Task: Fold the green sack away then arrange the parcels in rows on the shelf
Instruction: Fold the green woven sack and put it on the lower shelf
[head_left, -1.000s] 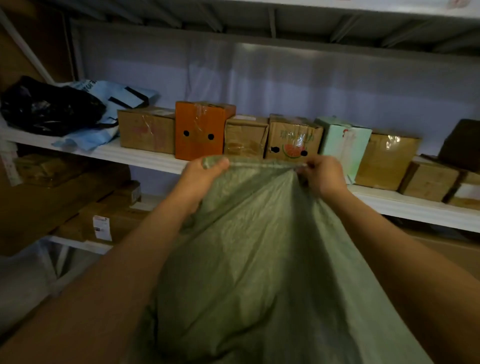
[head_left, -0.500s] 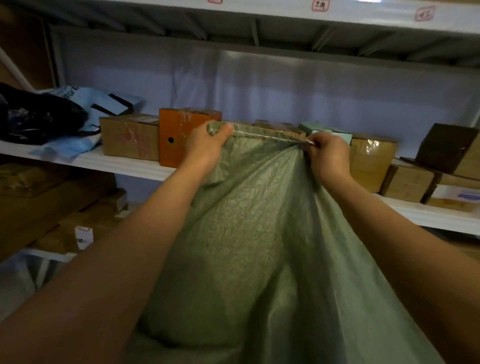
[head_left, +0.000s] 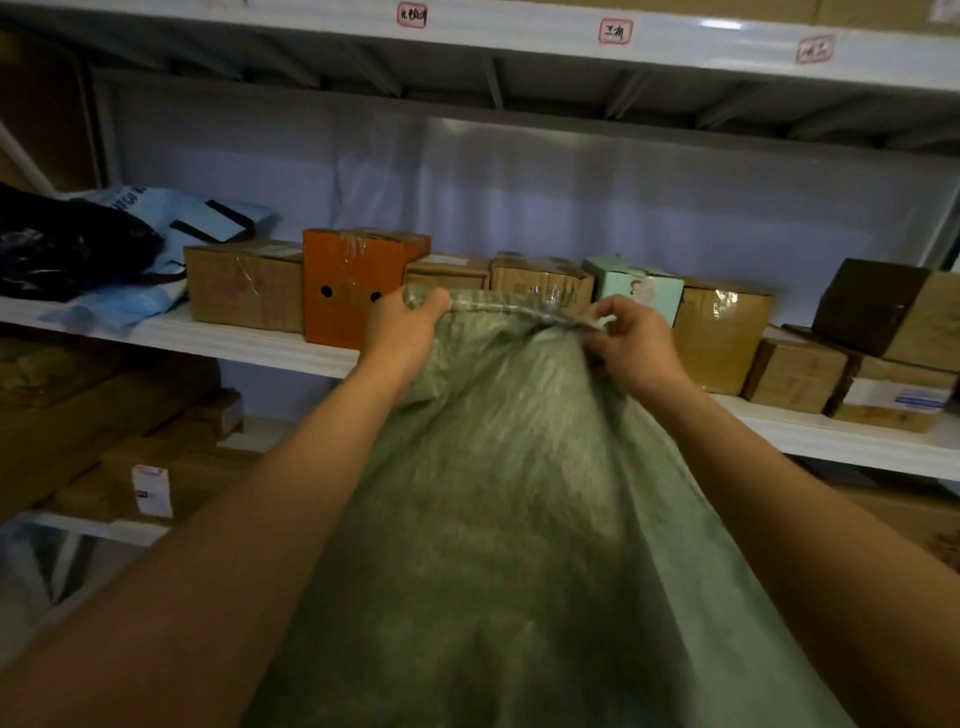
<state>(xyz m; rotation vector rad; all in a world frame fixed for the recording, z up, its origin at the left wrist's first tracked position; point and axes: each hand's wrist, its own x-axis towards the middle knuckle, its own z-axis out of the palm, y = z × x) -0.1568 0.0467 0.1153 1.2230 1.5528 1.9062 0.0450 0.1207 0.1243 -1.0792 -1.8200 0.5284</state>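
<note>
1. woven green sack (head_left: 498, 493), coarse plastic weave, hangs from centre frame to the bottom edge, its hemmed top edge stretched level, probably to square it for folding.
2. left hand (head_left: 402, 332) grips the left corner, fingers curled over the hem.
3. right hand (head_left: 631, 345) pinches the right corner between thumb and bent fingers.
4. parcels (head_left: 244, 283), mostly taped cardboard boxes, plus an orange box (head_left: 345, 291), already stand in a row on the white shelf (head_left: 249, 343) behind.
</note>
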